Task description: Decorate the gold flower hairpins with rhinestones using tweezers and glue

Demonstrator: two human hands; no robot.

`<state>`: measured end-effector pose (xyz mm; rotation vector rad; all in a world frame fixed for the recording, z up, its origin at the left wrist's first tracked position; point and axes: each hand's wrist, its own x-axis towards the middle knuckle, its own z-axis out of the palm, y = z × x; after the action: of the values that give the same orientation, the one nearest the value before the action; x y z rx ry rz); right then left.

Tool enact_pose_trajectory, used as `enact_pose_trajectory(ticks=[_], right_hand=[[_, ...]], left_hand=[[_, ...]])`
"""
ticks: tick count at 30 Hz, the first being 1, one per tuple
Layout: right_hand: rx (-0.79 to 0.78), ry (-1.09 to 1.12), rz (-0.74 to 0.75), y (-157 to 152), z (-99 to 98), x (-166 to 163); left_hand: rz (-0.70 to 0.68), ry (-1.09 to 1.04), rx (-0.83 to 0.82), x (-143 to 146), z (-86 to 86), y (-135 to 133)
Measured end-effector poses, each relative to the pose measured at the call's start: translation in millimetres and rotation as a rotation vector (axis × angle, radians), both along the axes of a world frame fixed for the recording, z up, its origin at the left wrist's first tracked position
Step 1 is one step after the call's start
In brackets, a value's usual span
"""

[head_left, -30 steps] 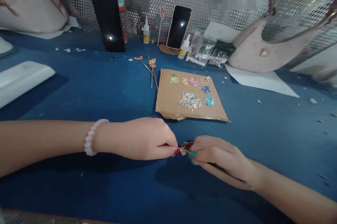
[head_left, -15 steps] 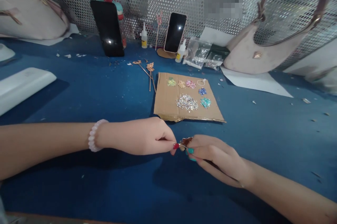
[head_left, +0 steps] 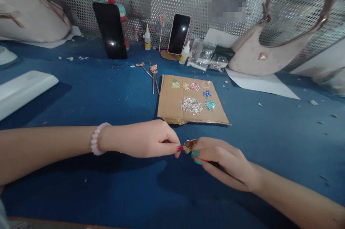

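Note:
Low in the middle of the view, a gold-coloured metal hairpin (head_left: 191, 144) with a flat, shaped head is held between my two hands. My left hand (head_left: 151, 139), with red nails and a beaded bracelet at the wrist, pinches its left end between thumb and finger. From the other side my right hand (head_left: 222, 160), with turquoise nails, is closed round its right part. A thin dark edge shows inside the right fingers; I cannot tell what it is. Just beyond the hands lies a cardboard sheet (head_left: 169, 103) bearing small heaps of coloured rhinestones (head_left: 191, 104).
Several gold-coloured hairpins (head_left: 153, 69) lie left of the cardboard. Behind stand two phones (head_left: 110, 29), small glue bottles (head_left: 147, 38) and plastic bags (head_left: 201, 55). A handbag (head_left: 256, 51) rests at right. A white case (head_left: 27, 90) sits at left on the blue table (head_left: 107, 193).
Both hands keep their grip on the hairpin. The right hand's fingertips have shifted very slightly, and a bit more of the hairpin's head shows.

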<state>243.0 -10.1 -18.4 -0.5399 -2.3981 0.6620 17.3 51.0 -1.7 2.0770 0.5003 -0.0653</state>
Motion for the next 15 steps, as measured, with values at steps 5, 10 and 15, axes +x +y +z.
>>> enact_pose_trajectory(ticks=[5, 10, 15], right_hand=[[-0.158, 0.033, -0.103, -1.8, -6.0, 2.9], [-0.254, 0.062, -0.227, -4.4, -10.4, 4.7], [-0.209, 0.047, -0.275, -6.4, -8.9, 4.3]], left_hand=[[0.039, -0.015, 0.033, -1.0, -1.2, -3.9], [0.091, -0.036, 0.076, -0.4, -5.8, -8.0], [0.116, -0.068, 0.079, 0.5, -7.3, -8.7]])
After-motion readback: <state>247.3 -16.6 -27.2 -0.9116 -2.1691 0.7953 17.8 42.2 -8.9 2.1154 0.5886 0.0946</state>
